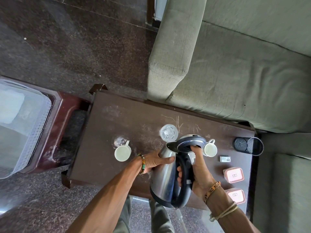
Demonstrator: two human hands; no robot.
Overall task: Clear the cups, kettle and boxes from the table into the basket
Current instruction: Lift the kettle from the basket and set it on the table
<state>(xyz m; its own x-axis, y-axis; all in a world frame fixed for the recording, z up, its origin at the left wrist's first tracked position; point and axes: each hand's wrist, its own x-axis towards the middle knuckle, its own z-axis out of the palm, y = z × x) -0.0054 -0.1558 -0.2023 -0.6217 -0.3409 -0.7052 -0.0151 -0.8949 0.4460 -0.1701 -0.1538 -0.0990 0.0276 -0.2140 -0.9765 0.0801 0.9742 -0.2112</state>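
Observation:
A steel kettle with a black handle and lid is held tilted above the dark brown table. My right hand grips its handle, thumb on the lid. My left hand presses against the kettle's steel side. Two white cups stand on the table, one at the left, one right of the kettle. A clear glass stands behind the kettle. Two pink-lidded boxes and a small grey box lie at the right. The translucent basket sits far left.
A black mesh cup lies on its side at the table's right end. A grey-green sofa borders the table's far and right sides. The basket rests on a maroon stool. Dark speckled floor surrounds everything.

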